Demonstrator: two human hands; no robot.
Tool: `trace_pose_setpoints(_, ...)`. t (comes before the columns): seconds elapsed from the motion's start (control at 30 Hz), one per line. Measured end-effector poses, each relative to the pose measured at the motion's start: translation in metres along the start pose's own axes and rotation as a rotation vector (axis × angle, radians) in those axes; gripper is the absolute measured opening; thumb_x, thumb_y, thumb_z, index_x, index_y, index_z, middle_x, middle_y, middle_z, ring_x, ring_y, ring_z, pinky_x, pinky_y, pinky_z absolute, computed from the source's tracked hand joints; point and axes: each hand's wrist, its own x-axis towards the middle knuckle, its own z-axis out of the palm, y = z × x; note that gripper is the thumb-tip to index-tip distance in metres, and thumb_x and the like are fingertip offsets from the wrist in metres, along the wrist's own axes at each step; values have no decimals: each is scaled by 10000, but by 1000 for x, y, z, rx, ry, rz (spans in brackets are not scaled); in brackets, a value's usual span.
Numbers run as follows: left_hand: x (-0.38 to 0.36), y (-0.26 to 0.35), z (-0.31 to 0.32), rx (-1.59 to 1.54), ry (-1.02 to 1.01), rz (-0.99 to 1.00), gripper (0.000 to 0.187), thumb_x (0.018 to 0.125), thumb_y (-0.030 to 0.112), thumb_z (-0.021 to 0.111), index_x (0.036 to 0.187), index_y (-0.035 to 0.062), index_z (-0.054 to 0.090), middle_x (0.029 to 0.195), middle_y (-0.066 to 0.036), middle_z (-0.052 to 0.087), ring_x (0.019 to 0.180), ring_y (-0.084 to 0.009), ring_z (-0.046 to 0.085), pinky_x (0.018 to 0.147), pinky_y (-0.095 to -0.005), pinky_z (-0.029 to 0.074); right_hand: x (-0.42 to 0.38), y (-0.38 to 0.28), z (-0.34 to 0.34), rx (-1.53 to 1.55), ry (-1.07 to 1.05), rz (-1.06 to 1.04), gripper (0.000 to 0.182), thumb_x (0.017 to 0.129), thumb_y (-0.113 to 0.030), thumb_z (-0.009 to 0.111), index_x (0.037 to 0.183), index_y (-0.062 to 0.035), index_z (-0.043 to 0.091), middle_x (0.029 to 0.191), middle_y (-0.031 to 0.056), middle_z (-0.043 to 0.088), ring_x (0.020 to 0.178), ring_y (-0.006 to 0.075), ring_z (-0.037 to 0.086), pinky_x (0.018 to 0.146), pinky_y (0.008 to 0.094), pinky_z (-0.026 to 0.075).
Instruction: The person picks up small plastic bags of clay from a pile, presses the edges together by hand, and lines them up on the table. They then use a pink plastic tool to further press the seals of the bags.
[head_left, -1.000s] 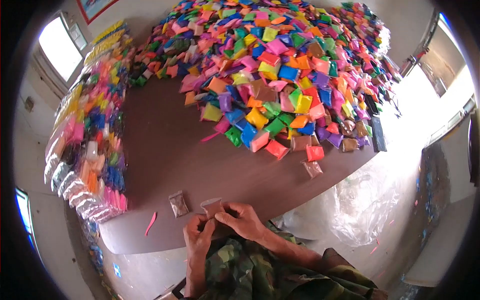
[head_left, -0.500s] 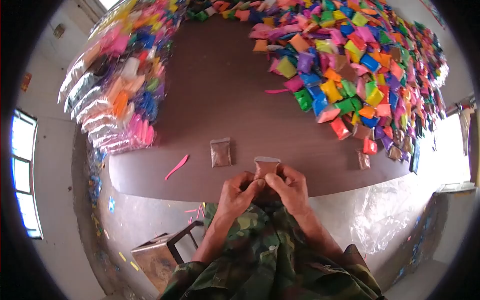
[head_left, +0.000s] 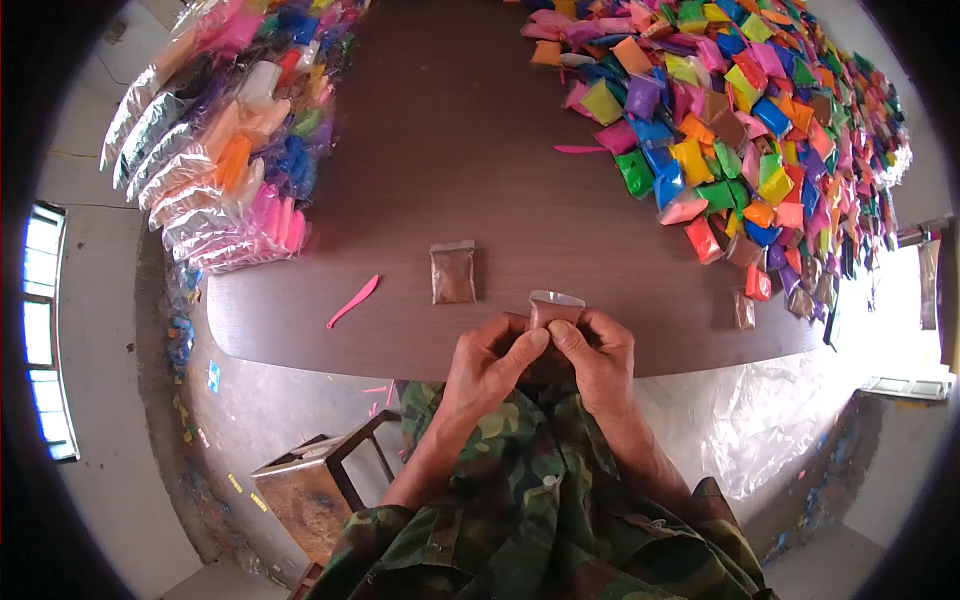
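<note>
Both my hands pinch a small clear plastic bag with brown contents over the table's front edge. My left hand grips its left side and my right hand its right, thumbs close together on the near face. The bag's clear top strip points away from me; its lower part is hidden by my fingers. A second brown-filled bag lies flat just beyond my left hand. Farther left rests a pink plastic knife.
A heap of colourful small packets covers the table's right side. Long clear bags of coloured pieces are stacked at the left. Another pink tool lies by the heap. A worn stool stands below the brown table.
The view has shifted slightly, so the table's contents sit differently in it. My hands keep their pinch on the brown-filled bag, with the thumbs now closer together.
</note>
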Motion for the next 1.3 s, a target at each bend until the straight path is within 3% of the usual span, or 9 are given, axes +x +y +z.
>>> trace_pose_setpoints(0.4, 1, -15, 0, 12, 53, 120, 241, 1020, 206, 718, 1009, -34, 696, 827, 30, 667, 756, -30, 556, 627, -223, 444, 1, 2, 2, -33, -17, 2, 214, 1018, -185, 717, 1062, 24, 727, 904, -13, 701, 818, 43, 584, 718, 217, 496)
trace_pose_setpoints(0.5, 4, -9, 4, -95, 107, 75, 216, 1020, 200, 716, 1023, -16, 706, 864, 23, 693, 818, -45, 605, 715, -238, 504, 0, 4, 1, -87, -32, -48, 204, 1020, -175, 715, 1076, 20, 740, 924, -20, 707, 828, 42, 582, 720, 219, 496)
trace_pose_setpoints(0.7, 2, -16, -2, -59, 109, 78, 202, 1019, 196, 720, 913, 28, 682, 812, 70, 633, 763, -17, 527, 671, -220, 449, -1, -2, -2, -210, -80, -47, 205, 1013, -184, 726, 1094, 2, 757, 904, -27, 702, 813, 38, 575, 697, 224, 486)
trace_pose_setpoints(0.8, 4, -28, 3, -92, 166, 171, 193, 1005, 157, 736, 875, 29, 671, 755, 98, 567, 715, -9, 461, 595, -213, 376, -1, 1, -5, -220, -96, -44, 204, 1013, -185, 726, 1095, 0, 757, 887, -30, 695, 800, 38, 572, 683, 229, 480)
trace_pose_setpoints(1.0, 0, -9, 9, -128, 188, 45, 180, 1019, 182, 720, 947, 17, 710, 826, 76, 628, 761, -17, 520, 654, -197, 422, -1, 1, -2, -161, -95, -54, 179, 1008, -160, 721, 1066, 7, 754, 869, -19, 688, 793, 46, 574, 683, 243, 480)
trace_pose_setpoints(1.3, 0, -20, 3, -100, 180, 159, 206, 1030, 189, 700, 992, -13, 708, 862, 41, 660, 818, -33, 558, 714, -207, 457, 0, 4, -6, -259, -116, -48, 156, 1000, -129, 716, 1043, 15, 756, 861, 4, 692, 800, 65, 588, 695, 260, 489)
